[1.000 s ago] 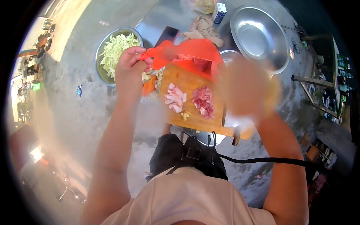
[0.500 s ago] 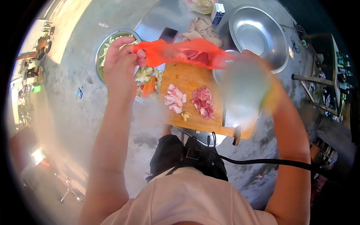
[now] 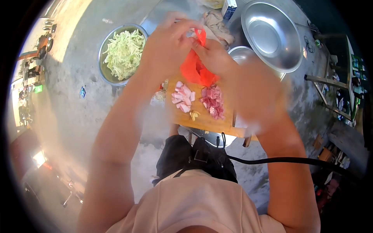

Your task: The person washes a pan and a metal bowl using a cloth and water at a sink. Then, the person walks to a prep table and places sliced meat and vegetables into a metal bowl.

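My left hand is closed on the top of a red plastic bag, just above the far part of the wooden cutting board. Beside it my right hand also grips the bag's upper part. The bag hangs gathered between both hands, its lower end over the board. Pale pink meat pieces lie on the board at left, darker red meat pieces at right. Small yellowish pieces sit near the board's front edge. A blurred patch covers part of my right wrist and forearm.
A metal bowl of shredded green vegetable stands left of the board. Behind and to the right are a large metal basin, a smaller metal bowl, a crumpled cloth and a small box. A black cable crosses at lower right.
My hands have come together from opposite sides. The red bag, earlier stretched wide between them with meat showing inside, is now gathered and hangs down. The view has shifted slightly.
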`<state>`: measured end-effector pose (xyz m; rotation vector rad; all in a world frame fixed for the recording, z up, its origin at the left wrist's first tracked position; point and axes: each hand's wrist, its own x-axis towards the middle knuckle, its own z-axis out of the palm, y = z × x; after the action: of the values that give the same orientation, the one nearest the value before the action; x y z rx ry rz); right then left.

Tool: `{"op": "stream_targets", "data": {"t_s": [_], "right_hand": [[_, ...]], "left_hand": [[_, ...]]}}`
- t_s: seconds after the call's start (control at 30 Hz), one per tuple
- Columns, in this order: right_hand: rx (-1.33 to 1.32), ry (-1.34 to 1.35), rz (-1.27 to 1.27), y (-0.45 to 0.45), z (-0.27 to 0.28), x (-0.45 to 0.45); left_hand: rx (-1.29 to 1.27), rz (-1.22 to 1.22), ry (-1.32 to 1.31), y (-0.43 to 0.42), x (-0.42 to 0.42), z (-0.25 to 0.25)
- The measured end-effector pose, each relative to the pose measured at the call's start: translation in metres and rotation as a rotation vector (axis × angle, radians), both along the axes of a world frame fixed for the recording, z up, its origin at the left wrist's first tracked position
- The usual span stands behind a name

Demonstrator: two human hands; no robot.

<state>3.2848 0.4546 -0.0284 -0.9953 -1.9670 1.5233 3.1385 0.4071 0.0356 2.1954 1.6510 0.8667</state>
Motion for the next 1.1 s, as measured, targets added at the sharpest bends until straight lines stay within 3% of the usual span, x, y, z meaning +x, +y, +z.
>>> {"op": "stream_targets", "data": {"t_s": [0.03,0.1,0.17,0.3,0.5,0.73,0.87,0.93,1.1], "right_hand": [[-0.235,-0.139,-0.101,0.006,0.011,0.002],[-0.181,-0.049,-0.060,0.009,0.002,0.008],[-0.120,-0.134,0.044,0.011,0.004,0.011],[-0.099,-0.178,0.026,0.007,0.003,0.010],[-0.007,-0.200,-0.002,0.007,-0.003,0.008],[0.026,-0.233,0.020,0.003,-0.003,0.006],[0.164,-0.188,-0.032,0.004,-0.009,0.007],[0.061,-0.194,-0.031,0.006,0.000,0.007],[-0.082,-0.277,0.039,0.009,0.003,0.006]], "left_hand": [[-0.058,0.075,-0.114,0.002,-0.004,-0.006],[-0.123,0.152,-0.238,-0.002,-0.004,-0.021],[-0.334,0.124,-0.146,-0.007,-0.002,-0.029],[-0.453,0.177,-0.109,-0.007,0.001,-0.023],[-0.292,0.061,-0.011,-0.001,-0.005,-0.044],[-0.329,0.137,-0.095,-0.007,0.000,-0.056],[-0.304,0.188,-0.354,-0.012,0.004,-0.063],[-0.350,0.214,-0.483,-0.014,0.005,-0.065],[-0.255,0.249,-0.334,-0.012,0.006,-0.068]]}}
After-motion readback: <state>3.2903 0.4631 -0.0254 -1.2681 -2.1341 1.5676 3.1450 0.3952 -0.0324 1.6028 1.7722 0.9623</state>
